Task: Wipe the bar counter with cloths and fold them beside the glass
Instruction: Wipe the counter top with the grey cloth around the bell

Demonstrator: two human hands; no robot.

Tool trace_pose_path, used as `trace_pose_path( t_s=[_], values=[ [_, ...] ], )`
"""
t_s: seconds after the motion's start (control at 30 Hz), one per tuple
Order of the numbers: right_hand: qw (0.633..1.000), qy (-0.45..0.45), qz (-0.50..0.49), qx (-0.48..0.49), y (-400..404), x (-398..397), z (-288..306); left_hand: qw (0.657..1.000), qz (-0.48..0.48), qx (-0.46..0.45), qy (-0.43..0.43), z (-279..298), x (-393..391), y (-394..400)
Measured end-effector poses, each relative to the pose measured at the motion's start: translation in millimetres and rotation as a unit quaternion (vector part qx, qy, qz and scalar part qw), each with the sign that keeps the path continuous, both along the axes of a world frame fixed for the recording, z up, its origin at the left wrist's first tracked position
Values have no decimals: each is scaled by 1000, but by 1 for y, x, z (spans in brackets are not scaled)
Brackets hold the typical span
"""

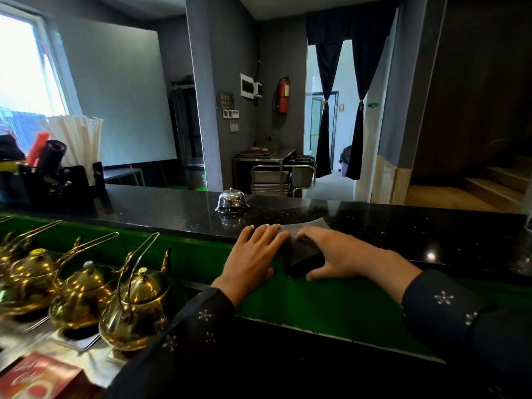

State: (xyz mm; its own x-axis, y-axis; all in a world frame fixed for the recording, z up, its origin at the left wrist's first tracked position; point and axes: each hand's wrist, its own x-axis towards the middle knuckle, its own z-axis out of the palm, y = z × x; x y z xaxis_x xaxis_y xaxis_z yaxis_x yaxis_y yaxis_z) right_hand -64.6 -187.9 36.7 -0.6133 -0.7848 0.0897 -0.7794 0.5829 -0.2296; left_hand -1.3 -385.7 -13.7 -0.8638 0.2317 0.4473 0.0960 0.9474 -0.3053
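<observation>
The black speckled tabletop (374, 223) runs across in front of me from left to right, glossy enough to catch the room's light. Below its near edge sits a green ledge (331, 306), and my forearms in dark flower-print sleeves (440, 303) reach over it.

To my left, on a lower shelf, three brass teapots (135, 306) stand in a row with their tall handles up. A red box (34, 378) lies blurred at the bottom left corner. Further back on the left end of the tabletop is a black holder (51, 180) with straws and dark tubes.

The gray cloth (302, 230) lies on the near edge of the tabletop, right in the middle of my reach, with a dark fold of it (302, 264) hanging down over the green ledge. My left hand (253, 260) lies flat and open on its left part, fingers spread and pointing away from me. My right hand (339, 251) presses on its right part, fingers also spread, thumb reaching down toward the hanging fold. The two hands are close together, almost touching at the fingertips, neither one closed around anything.

Just behind the cloth, a little to the left, stands a shiny metal bell (232, 200). At the far right edge I see only a sliver of a glass (529, 223).
</observation>
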Motion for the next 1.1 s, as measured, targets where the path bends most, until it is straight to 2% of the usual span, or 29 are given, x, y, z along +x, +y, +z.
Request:
trace_pose_path(
  t_s=[0.13,0.23,0.33,0.43,0.53,0.63,0.7,0.77,0.87,1.1],
  values=[
    [995,101,8,25,12,2,-12,995,-47,2,88,-6,-4,7],
    [987,152,-2,58,19,-4,-23,989,-83,18,121,-4,-5,8],
    [985,167,-10,27,24,-4,-28,979,-110,127,119,1,-2,14],
    [987,143,-27,-65,24,-3,-23,938,-146,296,101,10,-4,22],
    [978,39,-42,-201,22,-6,-5,876,-182,434,108,29,-9,30],
    [948,14,-76,-309,17,-16,25,819,-169,535,119,55,-16,34],
    [932,-14,-105,-347,16,-24,44,806,-141,564,110,69,-23,33],
    [924,-73,-135,-350,14,-37,54,810,-107,567,99,78,-32,28],
    [925,-121,-187,-308,6,-55,51,834,-63,543,69,77,-47,17],
    [926,-126,-244,-260,-26,-81,17,892,62,448,-7,52,-72,-13]
  ],
)
